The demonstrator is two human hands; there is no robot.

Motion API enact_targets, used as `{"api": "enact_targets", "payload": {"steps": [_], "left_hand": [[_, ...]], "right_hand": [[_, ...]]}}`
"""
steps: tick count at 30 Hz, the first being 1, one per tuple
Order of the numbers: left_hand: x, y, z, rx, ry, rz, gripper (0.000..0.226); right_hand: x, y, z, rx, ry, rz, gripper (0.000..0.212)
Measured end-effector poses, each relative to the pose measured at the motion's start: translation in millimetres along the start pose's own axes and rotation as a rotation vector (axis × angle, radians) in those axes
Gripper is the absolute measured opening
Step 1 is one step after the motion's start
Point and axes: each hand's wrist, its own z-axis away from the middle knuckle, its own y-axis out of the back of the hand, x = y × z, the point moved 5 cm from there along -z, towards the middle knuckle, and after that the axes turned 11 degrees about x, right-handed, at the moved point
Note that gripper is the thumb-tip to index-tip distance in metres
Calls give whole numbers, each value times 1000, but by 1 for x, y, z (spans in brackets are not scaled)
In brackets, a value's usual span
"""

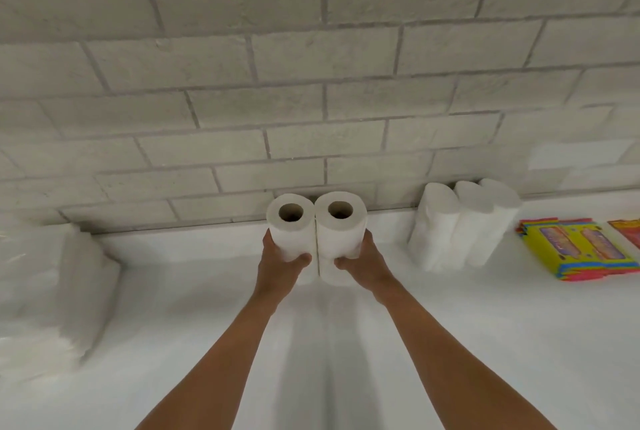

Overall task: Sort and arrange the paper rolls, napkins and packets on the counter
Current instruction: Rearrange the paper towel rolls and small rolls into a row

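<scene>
White surface (450, 325) carried two upright paper rolls (341, 232); both hands (282, 265) wrapped their soft, light sides, pressing them together.

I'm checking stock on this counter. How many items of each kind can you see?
Loose paper rolls, one in each hand: 2
Wrapped roll pack: 1
Napkin stack: 1
Colourful packets: 2
Total: 6
</scene>
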Motion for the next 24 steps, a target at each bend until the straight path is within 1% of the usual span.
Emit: {"api": "enact_targets", "payload": {"steps": [4,11,18,24], "left_hand": [[8,-27,5,-1,-26,-3,76],[13,-43,13,47,4,-28,74],[17,-52,19,77,20,-21,77],[16,-53,17,67,53,-42,80]], "right_hand": [[11,23,-10,16,-22,13,71],[35,32,-28,-7,-74,-26,90],[37,40,-36,-31,-62,-30,91],[38,41,-39,-62,-73,-46,95]]}}
